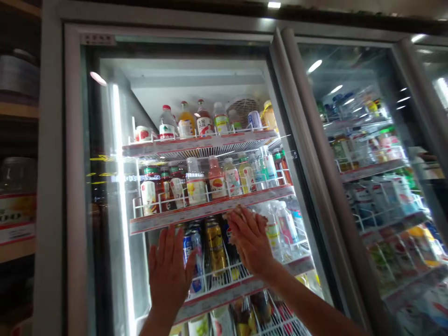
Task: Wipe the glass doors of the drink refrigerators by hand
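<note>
A tall drinks fridge fills the view, its left glass door (105, 186) lit from inside. Both my hands lie flat against that door's glass. My left hand (170, 270) has its fingers stretched upward, in front of the shelf of drink cans (215, 247). My right hand (249, 240) is spread open a little higher and to the right, over the same shelf, near clear bottles (285, 226). Neither hand holds anything. Above them are a shelf of juice and tea bottles (217, 179) and a top shelf of bottles (196, 122).
A second fridge door (378, 177) stands to the right, glass reflecting ceiling lights over more packaged drinks. The grey door frame (311, 154) divides the two. At the far left, wooden shelving (17, 177) holds a jar and boxes.
</note>
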A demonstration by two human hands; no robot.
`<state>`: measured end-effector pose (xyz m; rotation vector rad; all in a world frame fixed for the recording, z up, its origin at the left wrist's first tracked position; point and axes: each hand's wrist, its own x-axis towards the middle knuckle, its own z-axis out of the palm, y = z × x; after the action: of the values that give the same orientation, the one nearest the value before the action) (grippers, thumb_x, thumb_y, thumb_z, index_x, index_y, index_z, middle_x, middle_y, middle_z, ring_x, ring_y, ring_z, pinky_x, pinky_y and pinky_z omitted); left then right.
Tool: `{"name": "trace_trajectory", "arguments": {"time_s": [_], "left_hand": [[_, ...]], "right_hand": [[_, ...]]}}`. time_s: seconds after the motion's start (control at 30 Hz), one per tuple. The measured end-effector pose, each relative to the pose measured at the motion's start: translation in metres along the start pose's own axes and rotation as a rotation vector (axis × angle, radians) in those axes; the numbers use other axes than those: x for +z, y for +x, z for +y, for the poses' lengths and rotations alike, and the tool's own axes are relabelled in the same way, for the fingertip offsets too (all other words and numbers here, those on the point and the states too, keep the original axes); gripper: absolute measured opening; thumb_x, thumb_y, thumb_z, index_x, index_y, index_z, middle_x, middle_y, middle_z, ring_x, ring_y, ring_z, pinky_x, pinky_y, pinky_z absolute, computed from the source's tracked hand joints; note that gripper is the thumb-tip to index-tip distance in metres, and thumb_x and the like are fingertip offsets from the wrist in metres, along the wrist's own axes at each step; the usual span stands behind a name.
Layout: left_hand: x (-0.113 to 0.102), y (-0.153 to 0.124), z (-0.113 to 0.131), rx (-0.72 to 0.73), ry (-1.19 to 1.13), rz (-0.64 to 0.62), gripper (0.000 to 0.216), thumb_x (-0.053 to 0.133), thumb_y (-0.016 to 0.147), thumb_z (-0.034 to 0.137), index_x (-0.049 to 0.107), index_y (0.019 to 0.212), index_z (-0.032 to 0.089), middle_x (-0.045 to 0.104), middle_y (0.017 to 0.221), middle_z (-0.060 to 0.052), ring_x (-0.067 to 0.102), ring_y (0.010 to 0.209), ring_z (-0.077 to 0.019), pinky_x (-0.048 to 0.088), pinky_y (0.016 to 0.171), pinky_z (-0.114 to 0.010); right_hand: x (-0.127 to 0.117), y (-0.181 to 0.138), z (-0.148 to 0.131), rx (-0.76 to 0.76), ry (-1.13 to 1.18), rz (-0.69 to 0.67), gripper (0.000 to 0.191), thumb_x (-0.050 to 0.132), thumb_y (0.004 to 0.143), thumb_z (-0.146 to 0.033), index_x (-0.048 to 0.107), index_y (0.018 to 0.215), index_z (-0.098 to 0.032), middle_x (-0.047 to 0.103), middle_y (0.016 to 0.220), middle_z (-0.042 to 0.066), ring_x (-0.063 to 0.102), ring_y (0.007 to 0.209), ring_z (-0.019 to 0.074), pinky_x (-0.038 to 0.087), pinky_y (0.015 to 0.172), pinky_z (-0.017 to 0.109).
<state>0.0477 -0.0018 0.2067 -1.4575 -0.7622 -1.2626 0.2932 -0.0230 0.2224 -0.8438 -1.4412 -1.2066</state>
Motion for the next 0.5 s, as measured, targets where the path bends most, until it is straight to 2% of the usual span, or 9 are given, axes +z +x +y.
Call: {"name": "trace_trajectory", "arguments": {"time_s": [0.03,0.07,0.17,0.2,0.27,0.37,0.4,0.43,0.5], "left_hand": [[0.0,0.001,0.0,0.005,0.001,0.004,0.061,0.045,0.088,0.031,0.02,0.142,0.016,0.029,0.146,-0.013,0.02,0.138,-0.0233,0.017,0.111,-0.044],[0.0,0.001,-0.001,0.008,0.003,0.007,0.062,0.046,0.088,0.03,0.021,0.142,0.015,0.029,0.146,-0.013,0.02,0.138,-0.0234,0.018,0.111,-0.044],[0.001,0.001,-0.002,0.01,0.006,0.009,0.063,0.047,0.088,0.03,0.02,0.142,0.015,0.029,0.146,-0.014,0.02,0.138,-0.0235,0.018,0.111,-0.044],[0.0,0.001,-0.002,0.008,0.007,0.01,0.063,0.047,0.088,0.031,0.02,0.142,0.015,0.029,0.146,-0.014,0.02,0.138,-0.0235,0.018,0.111,-0.044],[0.0,0.0,-0.002,0.003,0.007,0.012,0.063,0.047,0.088,0.031,0.02,0.142,0.016,0.029,0.146,-0.013,0.021,0.138,-0.0233,0.018,0.112,-0.044],[0.0,-0.001,-0.001,0.0,-0.001,0.013,0.063,0.047,0.088,0.031,0.02,0.143,0.016,0.029,0.146,-0.013,0.021,0.138,-0.023,0.017,0.112,-0.043],[0.0,-0.001,-0.001,0.002,-0.002,0.015,0.063,0.047,0.087,0.031,0.02,0.143,0.016,0.029,0.146,-0.012,0.021,0.138,-0.0226,0.017,0.112,-0.043],[-0.001,-0.001,0.0,0.005,-0.002,0.014,0.063,0.047,0.087,0.03,0.02,0.143,0.016,0.028,0.146,-0.012,0.02,0.138,-0.0224,0.017,0.112,-0.043],[-0.001,0.0,0.001,0.005,0.002,0.015,0.064,0.047,0.087,0.03,0.019,0.143,0.016,0.028,0.147,-0.012,0.019,0.138,-0.0222,0.016,0.112,-0.043]], "right_hand": [[-0.001,-0.003,0.002,-0.014,-0.009,0.001,0.054,0.036,0.089,-0.019,0.026,0.142,-0.023,0.048,0.136,0.004,0.026,0.136,0.0222,0.023,0.108,0.044],[-0.002,-0.004,0.008,0.034,-0.045,0.035,0.053,0.037,0.089,-0.021,0.027,0.142,-0.023,0.048,0.136,0.004,0.028,0.135,0.0224,0.023,0.108,0.044],[-0.004,-0.001,0.033,0.337,-0.186,0.237,0.051,0.04,0.09,-0.026,0.032,0.14,-0.022,0.046,0.137,0.009,0.029,0.134,0.026,0.026,0.104,0.047],[-0.003,0.0,0.034,0.39,-0.199,0.272,0.051,0.04,0.09,-0.026,0.032,0.14,-0.022,0.044,0.138,0.01,0.029,0.134,0.0269,0.027,0.104,0.047],[0.001,-0.001,0.02,0.335,-0.147,0.223,0.053,0.039,0.09,-0.025,0.029,0.141,-0.021,0.043,0.139,0.01,0.026,0.136,0.0265,0.027,0.104,0.047],[0.002,-0.012,-0.007,0.041,-0.007,0.029,0.055,0.037,0.089,-0.021,0.024,0.142,-0.024,0.048,0.136,0.004,0.027,0.136,0.0226,0.022,0.108,0.045],[0.001,-0.017,-0.008,0.003,0.008,-0.002,0.054,0.036,0.089,-0.02,0.025,0.142,-0.025,0.049,0.135,0.003,0.028,0.135,0.0219,0.021,0.109,0.045],[-0.002,-0.02,-0.003,0.026,-0.006,0.0,0.054,0.036,0.09,-0.02,0.026,0.142,-0.026,0.048,0.136,0.004,0.03,0.134,0.0219,0.021,0.108,0.045],[-0.007,-0.023,0.016,0.22,-0.095,0.103,0.052,0.038,0.09,-0.023,0.03,0.14,-0.024,0.045,0.138,0.008,0.031,0.134,0.0248,0.024,0.106,0.048]]}}
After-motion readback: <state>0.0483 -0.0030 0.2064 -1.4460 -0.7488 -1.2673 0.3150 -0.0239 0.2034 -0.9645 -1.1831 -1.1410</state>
